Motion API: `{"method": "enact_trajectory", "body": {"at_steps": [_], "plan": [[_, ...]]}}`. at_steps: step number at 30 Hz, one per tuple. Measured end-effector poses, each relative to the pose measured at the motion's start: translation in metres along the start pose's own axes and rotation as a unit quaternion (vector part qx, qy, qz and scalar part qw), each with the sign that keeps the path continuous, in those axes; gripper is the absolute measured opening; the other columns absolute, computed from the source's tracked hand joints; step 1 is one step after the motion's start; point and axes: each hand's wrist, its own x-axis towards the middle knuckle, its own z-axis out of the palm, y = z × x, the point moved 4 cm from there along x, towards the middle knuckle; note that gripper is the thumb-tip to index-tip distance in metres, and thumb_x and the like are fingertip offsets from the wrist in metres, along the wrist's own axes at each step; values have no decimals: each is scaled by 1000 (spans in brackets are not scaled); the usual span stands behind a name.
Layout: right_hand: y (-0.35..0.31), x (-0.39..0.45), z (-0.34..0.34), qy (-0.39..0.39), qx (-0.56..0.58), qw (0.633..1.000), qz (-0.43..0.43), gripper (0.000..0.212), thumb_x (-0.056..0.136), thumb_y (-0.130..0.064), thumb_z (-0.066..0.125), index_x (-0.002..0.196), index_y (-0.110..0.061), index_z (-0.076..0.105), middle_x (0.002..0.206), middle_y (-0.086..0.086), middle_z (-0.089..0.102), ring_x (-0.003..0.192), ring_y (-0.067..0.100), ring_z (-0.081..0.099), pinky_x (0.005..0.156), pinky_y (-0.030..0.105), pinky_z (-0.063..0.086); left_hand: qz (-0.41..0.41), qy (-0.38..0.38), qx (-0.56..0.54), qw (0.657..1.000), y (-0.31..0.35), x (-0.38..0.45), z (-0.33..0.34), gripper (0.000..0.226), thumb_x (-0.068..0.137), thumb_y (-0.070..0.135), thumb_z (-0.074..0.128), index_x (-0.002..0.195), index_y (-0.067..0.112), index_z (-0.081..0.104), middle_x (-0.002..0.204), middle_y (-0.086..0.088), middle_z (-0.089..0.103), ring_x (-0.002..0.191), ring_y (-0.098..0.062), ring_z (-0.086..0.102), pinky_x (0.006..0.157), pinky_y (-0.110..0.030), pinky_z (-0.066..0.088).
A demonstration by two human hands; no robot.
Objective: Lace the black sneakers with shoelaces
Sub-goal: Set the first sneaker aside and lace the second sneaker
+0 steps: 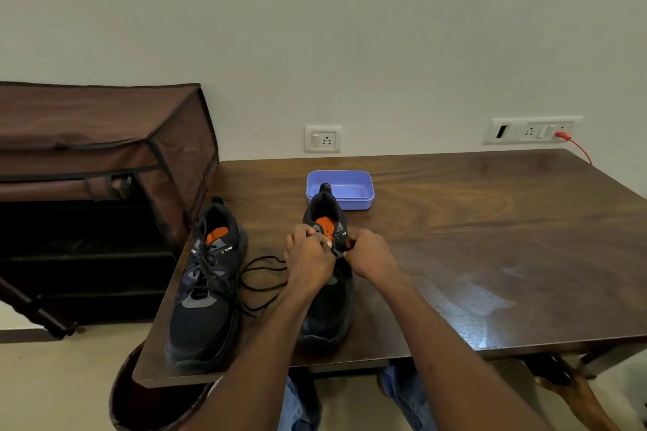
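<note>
Landmark: blue tub (pixel 364 185), on table (pixel 490 220) near the far edge, w/ lid nested under it.

Right-side sneaker (pixel 331 311) stands upright just in front of the tub, heel toward the tub, toe toward the person; heel tab overlaps the tub's near wall in view, contact can't tell. Orange insole showing.

Left hand (pixel 308 255) at the shoe's collar, left of the tongue: grip curled tight, fingertips pinching at the top eyelet area; what exactly is between them is hidden. Right hand (pixel 367 254) on the collar's other side: grip curled, thumb and fingers pinching the shoe's upper edge or a lace end, can't tell which.

Loose black lace (pixel 262 282) runs from under the left hand and loops on the table, in front and left of the tub.

Second sneaker (pixel 206 287) sits well left of the tub and nearer the person, by the table's left edge, same heading; already laced, lace ends slack over its tongue.

Brown fabric shoe rack (pixel 105 150) stands left of the tub, off the table. Wall socket (pixel 322 139) above and behind the tub. Socket strip w/ red plug (pixel 532 130) far right of the tub.
</note>
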Motion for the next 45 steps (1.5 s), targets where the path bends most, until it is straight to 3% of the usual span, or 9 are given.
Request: {"method": "enact_trajectory", "body": {"at_steps": [5, 8, 16, 24, 31, 36, 38, 41, 45], "plan": [[1, -1, 1, -5, -6, 1000, -4, 11, 89, -7, 60, 94, -14, 66, 101, 11, 69, 85, 25, 59, 69, 30, 42, 34, -26, -2, 999, -5, 6, -3, 11, 96, 18, 58, 97, 13, 68, 116, -3, 42, 110, -23, 44, 98, -38, 42], [-1, -1, 1, 1, -12, 1000, -9, 13, 88, -7, 59, 98, -12, 67, 102, 11, 69, 92, 29, 63, 70, 30, 42, 12, 14, -46, 999, -5, 5, -4, 8, 94, 12, 59, 86, 13, 58, 113, -2, 42, 103, -20, 48, 95, -41, 47], [-6, -1, 1, -6, -21, 1000, -7, 17, 91, -11, 59, 104, -13, 68, 102, 8, 68, 84, 22, 60, 69, 31, 44, -56, 41, -143, 987, -7, 3, -2, 12, 89, 4, 56, 81, 12, 58, 109, 1, 43, 103, -20, 50, 90, -44, 52], [-8, -4, 1, -7, -23, 1000, -9, 10, 91, -8, 58, 89, -18, 58, 93, 6, 63, 79, 22, 55, 67, 31, 41, 15, -18, -43, 999, -12, 11, 3, 10, 94, 16, 61, 87, 11, 67, 114, -2, 44, 102, -19, 46, 93, -38, 47], [-8, -5, -1, -8, -39, 999, -23, 14, 89, -5, 57, 90, -19, 60, 98, 9, 66, 80, 22, 55, 67, 30, 41, -37, -27, -227, 973, -29, 10, 8, 18, 87, 24, 73, 74, 29, 62, 117, 3, 48, 110, -24, 54, 98, -48, 50], [-12, -8, 3, -6, -65, 997, -33, 24, 92, -8, 57, 115, -14, 64, 111, 9, 65, 97, 26, 61, 79, 35, 51, -127, 9, -336, 933, -60, 30, 43, 46, 49, 61, 75, 87, 46, 54, 112, -1, 69, 113, -25, 60, 96, -50, 51], [-13, -8, 4, -1, -62, 997, -36, 26, 92, -9, 57, 117, -15, 64, 113, 9, 66, 101, 26, 62, 84, 37, 52, -127, -4, -326, 937, -56, 26, 37, 42, 52, 61, 76, 86, 46, 56, 118, 0, 68, 117, -25, 58, 100, -51, 48], [-11, -9, 3, -6, -47, 998, -31, 26, 94, -8, 56, 117, -14, 64, 111, 8, 65, 95, 23, 60, 77, 33, 48, -74, -29, -235, 969, -28, 8, 3, 9, 83, 40, 74, 83, 32, 71, 131, -2, 57, 115, -21, 57, 100, -44, 47], [-9, -10, 0, 3, -31, 999, -24, 18, 93, -8, 58, 107, -11, 67, 103, 9, 67, 83, 20, 55, 70, 30, 42, -4, -18, -81, 997, -22, 1, -6, 23, 98, 35, 59, 105, 20, 75, 115, 1, 54, 96, -11, 53, 78, -27, 39]]}}
